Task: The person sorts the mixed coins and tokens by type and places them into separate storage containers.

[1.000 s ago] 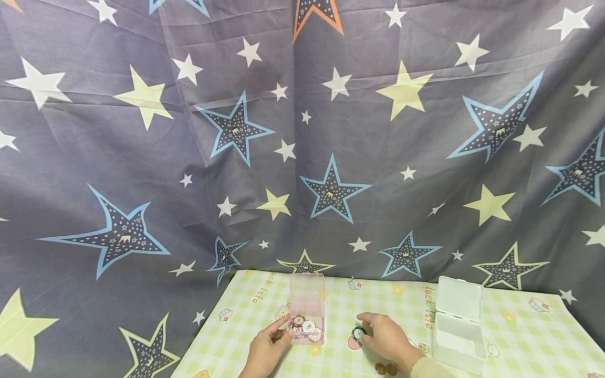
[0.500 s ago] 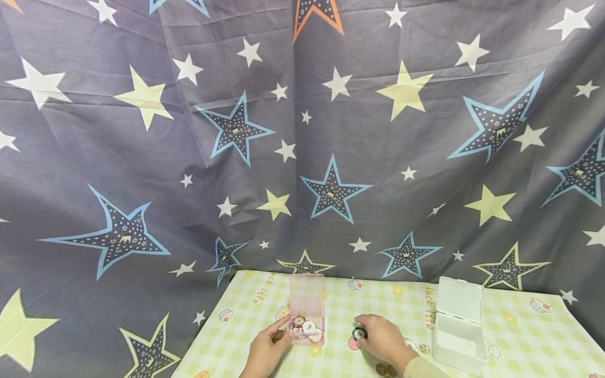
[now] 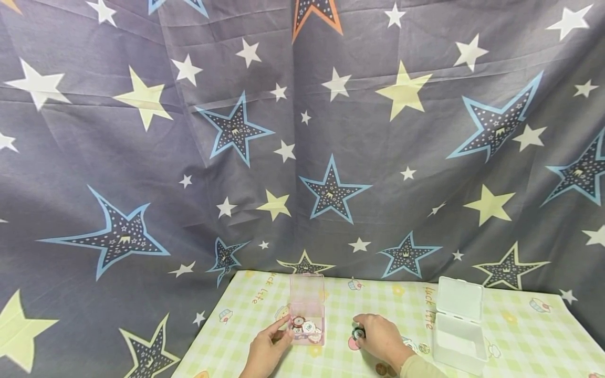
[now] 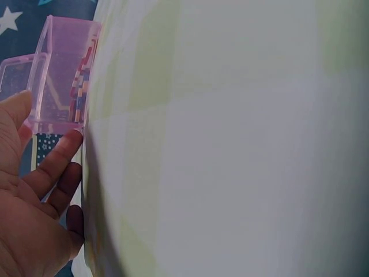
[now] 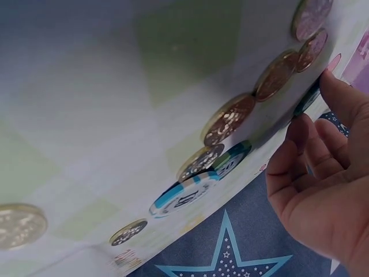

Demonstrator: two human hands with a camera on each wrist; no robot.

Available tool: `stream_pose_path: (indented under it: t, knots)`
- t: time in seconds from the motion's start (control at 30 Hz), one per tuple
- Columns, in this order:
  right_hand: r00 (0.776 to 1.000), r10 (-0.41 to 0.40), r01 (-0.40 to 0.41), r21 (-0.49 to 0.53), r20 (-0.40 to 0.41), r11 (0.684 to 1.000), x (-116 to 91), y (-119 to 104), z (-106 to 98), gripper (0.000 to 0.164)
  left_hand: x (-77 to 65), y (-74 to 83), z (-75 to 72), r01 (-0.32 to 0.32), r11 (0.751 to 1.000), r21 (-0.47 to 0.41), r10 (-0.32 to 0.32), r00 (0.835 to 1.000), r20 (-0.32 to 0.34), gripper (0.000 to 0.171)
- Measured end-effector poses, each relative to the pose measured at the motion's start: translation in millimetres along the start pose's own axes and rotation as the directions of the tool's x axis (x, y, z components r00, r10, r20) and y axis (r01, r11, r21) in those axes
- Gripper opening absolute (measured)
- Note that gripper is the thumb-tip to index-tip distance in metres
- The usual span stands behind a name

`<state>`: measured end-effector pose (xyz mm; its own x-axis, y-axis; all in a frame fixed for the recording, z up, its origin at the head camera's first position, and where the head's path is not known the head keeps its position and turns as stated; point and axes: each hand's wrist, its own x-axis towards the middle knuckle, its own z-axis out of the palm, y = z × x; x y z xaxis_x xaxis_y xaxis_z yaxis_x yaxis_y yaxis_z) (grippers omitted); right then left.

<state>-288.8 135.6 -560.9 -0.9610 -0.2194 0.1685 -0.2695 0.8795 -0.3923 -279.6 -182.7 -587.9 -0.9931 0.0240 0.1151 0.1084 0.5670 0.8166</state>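
Note:
My left hand (image 3: 267,350) rests against the left side of a translucent pink box (image 3: 323,338), thumb and fingers extended; in the left wrist view, fingertips (image 4: 74,136) lie at its corner. The pink box stands with its lid up and holds several poker chips (image 3: 309,327), red-edged and white. To its right, my right hand (image 3: 384,338) pinches a dark green poker chip (image 3: 358,334) between thumb and fingers at the tablecloth. In the right wrist view the green chip (image 5: 307,99) is tilted and partly hidden by fingers.
A white box (image 3: 458,344) with its lid up stands on the right. Gold coins (image 5: 228,120) and a blue-and-white poker chip (image 5: 184,195) lie near my right wrist. A starry curtain (image 3: 264,173) hangs behind the checked tablecloth (image 3: 255,310).
My right hand has shifted slightly left, fingers closing around the green chip. The left hand and both boxes hold the same position.

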Motion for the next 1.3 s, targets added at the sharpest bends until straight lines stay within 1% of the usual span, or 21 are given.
stream_pose_path:
  t: [0.4, 0.77, 0.97, 1.3]
  knots:
    - [0.998, 0.035, -0.041, 0.095, 0.059, 0.995, 1.8, -1.1, -0.5, 0.046, -1.1, 1.2, 0.4, -0.006, 1.000, 0.013, 0.006, 1.000, -0.013, 0.049]
    - [0.997, 0.064, -0.069, 0.116, 0.050, 0.991, 1.5, -2.5, 2.6, 0.043, 0.1, -0.5, 1.6, -0.005, 1.000, 0.012, 0.005, 1.000, -0.017, 0.050]
    - [0.998, 0.054, -0.059, 0.138, 0.038, 0.989, 1.5, -2.2, 4.3, 0.043, 0.7, -0.4, 2.0, 0.001, 1.000, 0.005, -0.001, 1.000, -0.016, 0.051]
    - [0.997, 0.051, -0.058, 0.154, 0.049, 0.986, 1.2, -2.3, 3.7, 0.038, 0.5, 0.2, 1.5, 0.003, 1.000, 0.012, -0.003, 1.000, -0.015, 0.051]
